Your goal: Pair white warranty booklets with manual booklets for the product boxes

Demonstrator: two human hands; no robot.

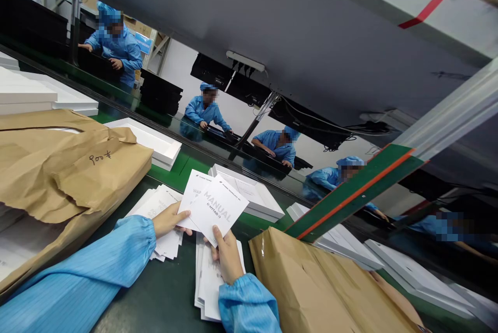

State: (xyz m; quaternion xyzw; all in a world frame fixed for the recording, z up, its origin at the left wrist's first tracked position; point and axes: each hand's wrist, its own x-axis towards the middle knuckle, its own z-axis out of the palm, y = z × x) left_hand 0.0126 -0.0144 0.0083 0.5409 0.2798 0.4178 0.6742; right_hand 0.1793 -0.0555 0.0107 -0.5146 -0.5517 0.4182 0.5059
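When looking through the head view, find a white MANUAL leaflet (229, 204) at centre, pinched by its near corner between thumb and fingers of the right hand (229, 256), overlapping a second white leaflet (190, 194), pinched at its near-left edge by the left hand (171, 220). Held above a dark green worktop (155, 296), with a left stack (155, 199) by the left wrist and a right stack (208, 292) below the right hand. Best to grip lightly, near edges, avoiding creases and keeping print uncovered
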